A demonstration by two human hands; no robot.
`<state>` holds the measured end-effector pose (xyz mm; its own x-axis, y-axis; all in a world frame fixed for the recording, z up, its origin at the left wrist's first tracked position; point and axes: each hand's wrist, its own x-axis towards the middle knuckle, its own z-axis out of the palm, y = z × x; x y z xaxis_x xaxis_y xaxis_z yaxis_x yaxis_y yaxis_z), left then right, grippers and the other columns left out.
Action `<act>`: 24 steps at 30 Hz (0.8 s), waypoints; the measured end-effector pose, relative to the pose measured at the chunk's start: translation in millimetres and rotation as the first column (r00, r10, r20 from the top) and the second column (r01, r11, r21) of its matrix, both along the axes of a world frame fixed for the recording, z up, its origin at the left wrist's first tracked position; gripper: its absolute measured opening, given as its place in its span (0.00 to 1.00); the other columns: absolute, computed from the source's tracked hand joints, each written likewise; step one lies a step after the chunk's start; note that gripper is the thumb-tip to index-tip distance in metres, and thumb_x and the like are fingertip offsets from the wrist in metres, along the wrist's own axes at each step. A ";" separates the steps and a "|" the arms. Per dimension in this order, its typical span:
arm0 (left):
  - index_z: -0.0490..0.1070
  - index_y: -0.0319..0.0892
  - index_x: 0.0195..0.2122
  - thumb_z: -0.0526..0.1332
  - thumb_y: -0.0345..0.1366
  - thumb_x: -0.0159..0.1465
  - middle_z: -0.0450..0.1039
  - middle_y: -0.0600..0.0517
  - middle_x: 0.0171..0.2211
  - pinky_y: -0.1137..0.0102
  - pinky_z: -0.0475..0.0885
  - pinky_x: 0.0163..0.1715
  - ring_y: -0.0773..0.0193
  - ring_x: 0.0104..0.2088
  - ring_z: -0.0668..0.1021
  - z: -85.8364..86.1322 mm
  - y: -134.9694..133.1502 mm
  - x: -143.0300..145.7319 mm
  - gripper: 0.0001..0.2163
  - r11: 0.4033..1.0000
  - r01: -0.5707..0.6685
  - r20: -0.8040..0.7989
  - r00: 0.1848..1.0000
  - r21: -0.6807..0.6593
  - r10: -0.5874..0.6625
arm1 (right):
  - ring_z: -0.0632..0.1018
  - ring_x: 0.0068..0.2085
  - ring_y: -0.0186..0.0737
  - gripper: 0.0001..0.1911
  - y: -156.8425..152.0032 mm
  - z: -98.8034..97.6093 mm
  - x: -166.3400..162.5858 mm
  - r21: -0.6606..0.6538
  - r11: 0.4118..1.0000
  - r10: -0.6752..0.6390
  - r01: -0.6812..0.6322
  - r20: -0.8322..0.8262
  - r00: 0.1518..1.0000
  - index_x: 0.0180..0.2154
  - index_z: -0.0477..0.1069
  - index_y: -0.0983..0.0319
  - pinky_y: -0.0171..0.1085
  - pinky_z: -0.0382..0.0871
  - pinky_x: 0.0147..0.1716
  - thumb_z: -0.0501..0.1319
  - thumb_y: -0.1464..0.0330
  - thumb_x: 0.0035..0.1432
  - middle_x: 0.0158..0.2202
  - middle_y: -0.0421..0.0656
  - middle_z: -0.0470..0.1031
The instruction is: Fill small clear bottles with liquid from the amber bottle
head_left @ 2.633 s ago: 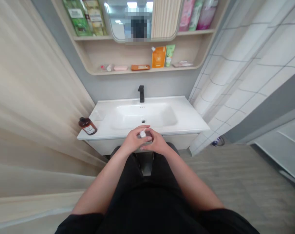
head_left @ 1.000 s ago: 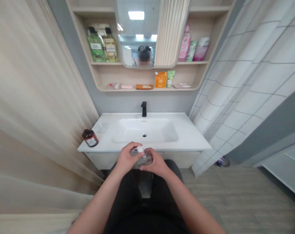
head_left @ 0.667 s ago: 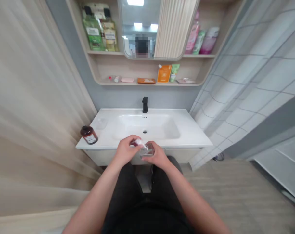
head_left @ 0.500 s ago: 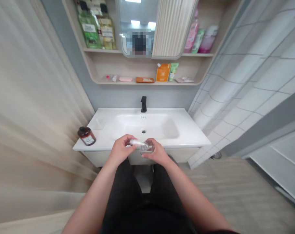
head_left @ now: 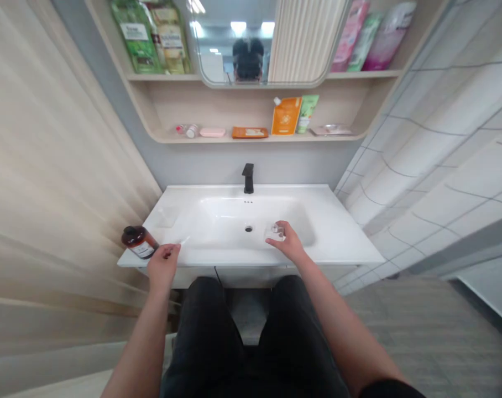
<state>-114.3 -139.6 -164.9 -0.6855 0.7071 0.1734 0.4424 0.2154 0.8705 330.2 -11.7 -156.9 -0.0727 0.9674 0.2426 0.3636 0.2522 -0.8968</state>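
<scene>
My right hand [head_left: 290,243] grips a small clear glass bottle [head_left: 275,232] between thumb and fingers, above the front right part of the sink basin. At the left front of the countertop, my left hand [head_left: 163,266] is closed in a pinch. A thin, pale, see-through piece [head_left: 186,240] juts from its fingertips; its kind is too faint to tell. Just left of that hand, a brown bottle [head_left: 140,242] with a dark cap and white label stands on the counter. Behind it lies a clear, flat-looking item [head_left: 166,216], hard to make out.
A white sink [head_left: 218,221] with a black faucet [head_left: 248,178] lies ahead. Above it, a shelf [head_left: 218,140] holds an orange pouch [head_left: 286,116], a green tube [head_left: 307,114] and a pink case [head_left: 212,132]. A curtain [head_left: 68,166] hangs left; a tiled wall [head_left: 433,166] rises right.
My hands have moved apart. The left went left toward the brown bottle with the thin piece; the right carried the clear bottle right and forward over the basin.
</scene>
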 end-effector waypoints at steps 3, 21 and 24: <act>0.79 0.44 0.43 0.65 0.58 0.68 0.85 0.43 0.38 0.59 0.77 0.45 0.47 0.41 0.85 -3.5 -3.0 -6.5 0.21 0.987 -0.089 -0.335 0.941 -0.133 0.040 | 0.84 0.46 0.52 0.47 8.9 -13.5 8.9 -0.071 0.997 -0.029 0.026 -0.035 0.999 0.54 0.70 0.56 0.55 0.80 0.54 0.82 0.39 0.41 0.49 0.47 0.84; 0.75 0.42 0.43 0.62 0.50 0.73 0.78 0.37 0.49 0.59 0.74 0.44 0.45 0.45 0.80 12.3 -3.9 -15.5 0.15 0.955 -0.173 -0.628 0.778 -0.243 -0.019 | 0.83 0.43 0.51 0.43 12.0 -22.1 16.7 -0.099 0.995 0.003 -0.004 -0.010 1.000 0.52 0.72 0.55 0.53 0.79 0.51 0.82 0.42 0.40 0.44 0.44 0.84; 0.72 0.43 0.43 0.63 0.53 0.72 0.76 0.37 0.50 0.57 0.75 0.49 0.43 0.49 0.80 19.7 -11.9 -13.1 0.17 0.974 -0.148 -0.627 0.779 -0.170 0.009 | 0.82 0.42 0.50 0.46 9.7 -18.0 11.3 -0.087 0.996 -0.018 0.014 -0.043 0.999 0.51 0.72 0.54 0.52 0.80 0.50 0.82 0.39 0.38 0.45 0.44 0.84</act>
